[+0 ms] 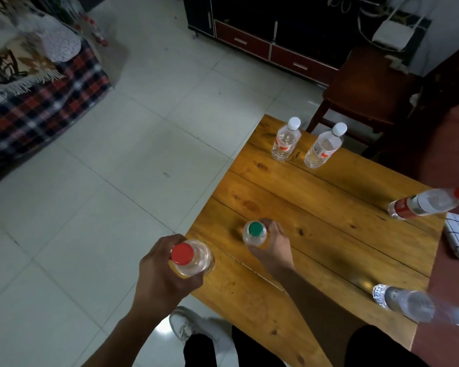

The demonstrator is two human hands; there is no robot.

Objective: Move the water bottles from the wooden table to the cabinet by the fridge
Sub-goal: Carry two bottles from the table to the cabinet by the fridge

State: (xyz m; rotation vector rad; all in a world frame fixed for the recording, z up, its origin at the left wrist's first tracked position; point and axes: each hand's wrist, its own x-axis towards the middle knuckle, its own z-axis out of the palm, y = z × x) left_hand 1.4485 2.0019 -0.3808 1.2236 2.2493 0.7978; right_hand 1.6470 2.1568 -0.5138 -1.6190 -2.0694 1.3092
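Left grip (164, 271) round red-capped bottle (192, 258), right grip (272, 245) round green-capped bottle (254, 233)

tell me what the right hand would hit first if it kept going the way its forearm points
Probably nothing soon: the right hand, gripping the green-capped bottle, points up-left across the wooden table toward its left edge, then floor. Depth is unclear.

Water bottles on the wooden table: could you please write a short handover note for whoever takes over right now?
Left hand grips a clear red-capped plastic bottle at the table's near-left edge. Right hand grips a clear green-capped bottle over the tabletop. Standing on the table: two white-capped bottles, a red-labelled red-capped bottle, and a clear bottle at the near right. The cabinet is not in view, so none shows as delivered. Left: carry all six over.
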